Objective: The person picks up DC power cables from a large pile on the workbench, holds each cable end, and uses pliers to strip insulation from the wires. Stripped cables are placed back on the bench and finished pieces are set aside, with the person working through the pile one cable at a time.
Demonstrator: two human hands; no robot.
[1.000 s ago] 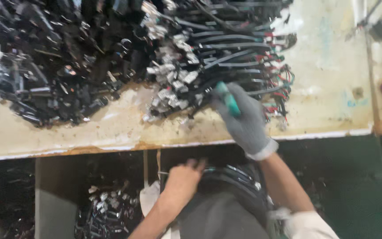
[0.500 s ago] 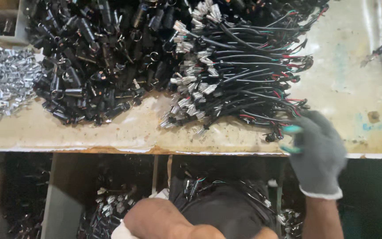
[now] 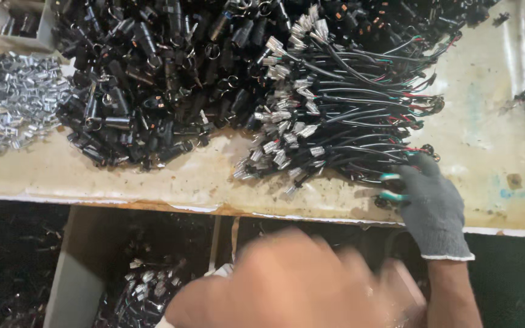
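Gripping black rubbery wire bundle point(image 3: 347, 115) with knit-gloved right hand point(image 3: 429, 206), fingers curling closed; bare left hand point(image 3: 293, 285) blurring below, finger state unreadable.

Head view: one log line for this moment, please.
right hand: grey glove, on wire harness bundle | left hand: bare, blurred, below workbench edge | black connector pile centre
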